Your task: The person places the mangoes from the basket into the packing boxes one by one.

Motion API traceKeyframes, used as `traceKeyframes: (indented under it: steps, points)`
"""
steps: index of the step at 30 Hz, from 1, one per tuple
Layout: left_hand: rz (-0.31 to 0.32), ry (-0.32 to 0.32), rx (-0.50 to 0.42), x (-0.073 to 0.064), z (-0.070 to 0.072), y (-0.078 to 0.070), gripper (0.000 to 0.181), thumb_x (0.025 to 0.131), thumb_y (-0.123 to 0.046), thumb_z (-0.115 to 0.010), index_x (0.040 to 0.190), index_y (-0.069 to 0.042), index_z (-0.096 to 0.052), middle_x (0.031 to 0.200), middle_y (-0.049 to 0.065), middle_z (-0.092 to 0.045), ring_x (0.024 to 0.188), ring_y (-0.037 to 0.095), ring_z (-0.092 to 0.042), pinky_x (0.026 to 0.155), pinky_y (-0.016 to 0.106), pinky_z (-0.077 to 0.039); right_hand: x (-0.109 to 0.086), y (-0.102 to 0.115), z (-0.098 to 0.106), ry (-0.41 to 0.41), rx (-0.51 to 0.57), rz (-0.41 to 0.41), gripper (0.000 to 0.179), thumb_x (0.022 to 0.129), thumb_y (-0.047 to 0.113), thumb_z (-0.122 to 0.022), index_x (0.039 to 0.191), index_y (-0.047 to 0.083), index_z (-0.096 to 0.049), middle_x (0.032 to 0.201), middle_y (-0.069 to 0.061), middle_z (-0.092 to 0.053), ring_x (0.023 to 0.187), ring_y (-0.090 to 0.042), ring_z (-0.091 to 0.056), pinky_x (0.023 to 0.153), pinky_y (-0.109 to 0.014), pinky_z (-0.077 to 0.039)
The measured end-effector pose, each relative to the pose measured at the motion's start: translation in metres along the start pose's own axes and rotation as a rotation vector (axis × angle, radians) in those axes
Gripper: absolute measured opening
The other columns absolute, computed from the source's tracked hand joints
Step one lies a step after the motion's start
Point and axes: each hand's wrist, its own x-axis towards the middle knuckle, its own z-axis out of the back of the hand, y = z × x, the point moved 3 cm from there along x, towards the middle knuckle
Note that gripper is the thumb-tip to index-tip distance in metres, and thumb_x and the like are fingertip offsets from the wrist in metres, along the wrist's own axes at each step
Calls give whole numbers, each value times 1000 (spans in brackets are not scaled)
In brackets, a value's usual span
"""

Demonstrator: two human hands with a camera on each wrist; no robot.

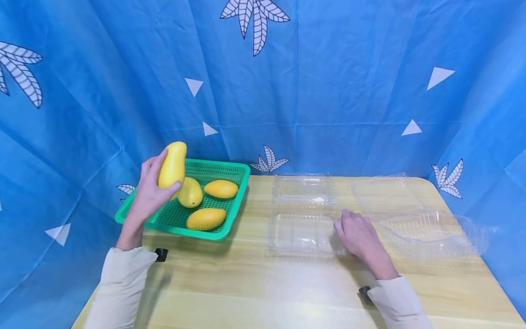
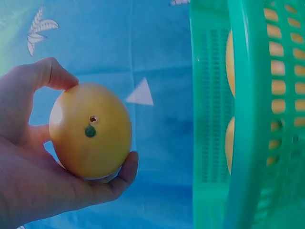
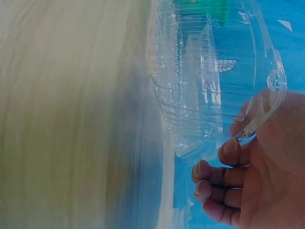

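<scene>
A yellow mango (image 1: 172, 165) is held up in my left hand (image 1: 149, 194), above the left part of a green basket (image 1: 235, 218). Its rounded end faces the left wrist view, where the thumb and fingers curl about the fruit (image 2: 90, 131). Inside the basket lie more mangoes (image 1: 206, 219), partly hidden behind its wall in the left wrist view. My right hand (image 1: 360, 235) is at the right edge of the nearer clear plastic box (image 1: 302, 233). In the right wrist view, thumb and index finger pinch the rim of this box (image 3: 209, 81); the other fingers are curled.
Behind the nearer box stands another clear plastic box (image 1: 304, 188). Further clear plastic pieces, apparently lids, lie on the right: one at the back (image 1: 388, 194), one in front (image 1: 431, 235). The wooden table (image 1: 255, 288) meets a blue curtain (image 1: 328, 91) at its back and sides.
</scene>
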Motion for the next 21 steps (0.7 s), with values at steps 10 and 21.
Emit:
traceKeyframes:
  steps: [10,21]
  points:
    - [-110,1,-45,-9,-12,-34,90,85,-11,-72,163,-28,-30,157,19,-27,121,42,-44,78,48,-45,-1,-1,-1,9,9,-13,22,103,14,-45,82,8,-49,69,-3,-44,64,-22,-44,62,-39,-43]
    - [-161,-4,-74,-19,-23,-54,91,84,-7,-72,163,-27,-31,157,17,-27,119,40,-45,77,47,-46,1,0,-2,10,-22,-23,24,105,16,-43,82,9,-48,70,-4,-44,67,-23,-45,69,-45,-45]
